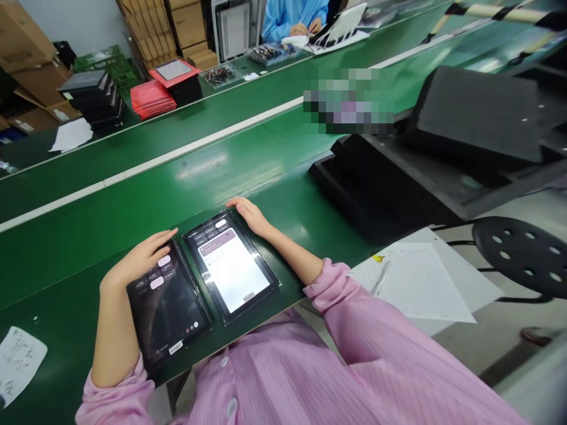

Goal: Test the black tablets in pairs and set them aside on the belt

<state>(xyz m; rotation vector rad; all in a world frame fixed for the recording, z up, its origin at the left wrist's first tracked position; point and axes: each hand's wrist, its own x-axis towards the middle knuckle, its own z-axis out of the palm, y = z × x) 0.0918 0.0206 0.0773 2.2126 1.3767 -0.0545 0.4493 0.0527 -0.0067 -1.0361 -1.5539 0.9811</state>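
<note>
- Two tablets in black cases lie side by side on a green conveyor belt point(110, 236): a lit tablet point(230, 265) showing a pale on-screen panel, and a dark tablet point(168, 307) just to its left.
- The left hand point(142, 257) lies flat across the upper part of the dark tablet, fingers together, not gripping.
- The right hand point(250, 215) rests open at the far edge of the lit tablet, fingertips touching it, with no firm hold.
- A pink striped sleeve point(349, 319) runs along the near side of the lit tablet.
- Black foam trays point(381, 189) are stacked to the right of the lit tablet and beyond it.
- A paper sheet point(425, 283) lies to the right of the lit tablet, past the belt edge.
- A handwritten note point(20, 366) sits on the belt, far left of the lit tablet.
- Across the belts, well beyond the lit tablet, a co-worker in a blue gown point(287, 18) works with both hands.
</note>
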